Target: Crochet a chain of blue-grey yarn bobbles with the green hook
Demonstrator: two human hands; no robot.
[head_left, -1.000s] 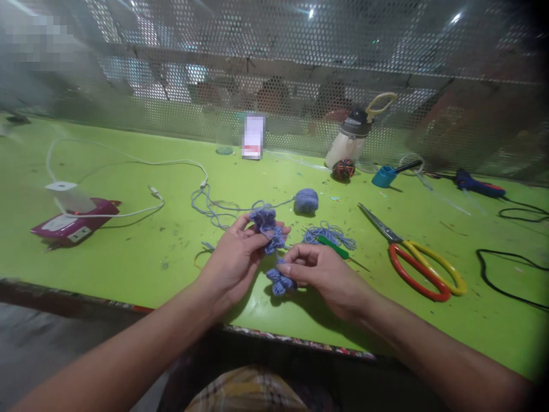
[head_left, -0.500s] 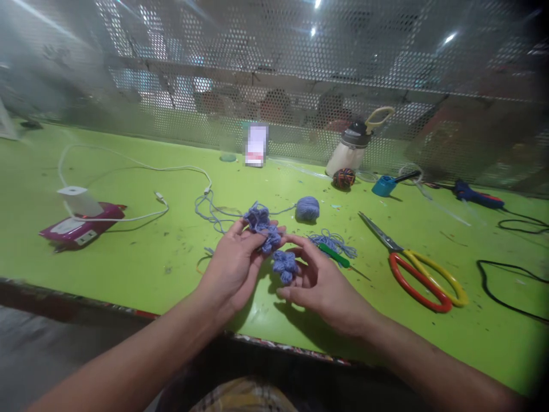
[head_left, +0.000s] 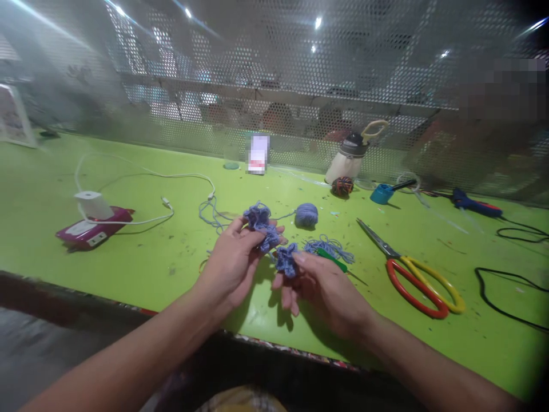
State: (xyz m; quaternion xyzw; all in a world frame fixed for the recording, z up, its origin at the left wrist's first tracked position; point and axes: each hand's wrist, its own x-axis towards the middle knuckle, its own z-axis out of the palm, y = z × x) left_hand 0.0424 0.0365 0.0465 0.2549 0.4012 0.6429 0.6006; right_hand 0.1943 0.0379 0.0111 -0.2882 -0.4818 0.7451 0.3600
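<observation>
My left hand (head_left: 235, 257) is closed on a ruffled blue-purple crochet piece (head_left: 258, 220), thumb on top, holding it above the green table. Between thumb and fingers of my right hand (head_left: 319, 280) is a smaller crochet flower (head_left: 287, 260) of the same yarn, just right of the left hand's piece. Whether the two pieces are joined I cannot tell. Behind them sits a ball of matching yarn (head_left: 306, 215), a strand running from it toward the left hand. A loose heap of yarn (head_left: 334, 249) and a green-handled crochet hook (head_left: 332, 259) lie beyond my right hand.
Large scissors (head_left: 401, 257) with red and yellow handles lie at the right. Farther back stand a bottle (head_left: 346, 160), a dark multicolored yarn ball (head_left: 342, 186), a blue container (head_left: 382, 193) and a phone (head_left: 258, 154). A purple power strip (head_left: 96, 226) with a white charger sits left.
My right hand has turned, bringing its thumb over the top of the small crochet flower, with the fingers now beneath. The left hand keeps its hold. The camera view has shifted slightly.
</observation>
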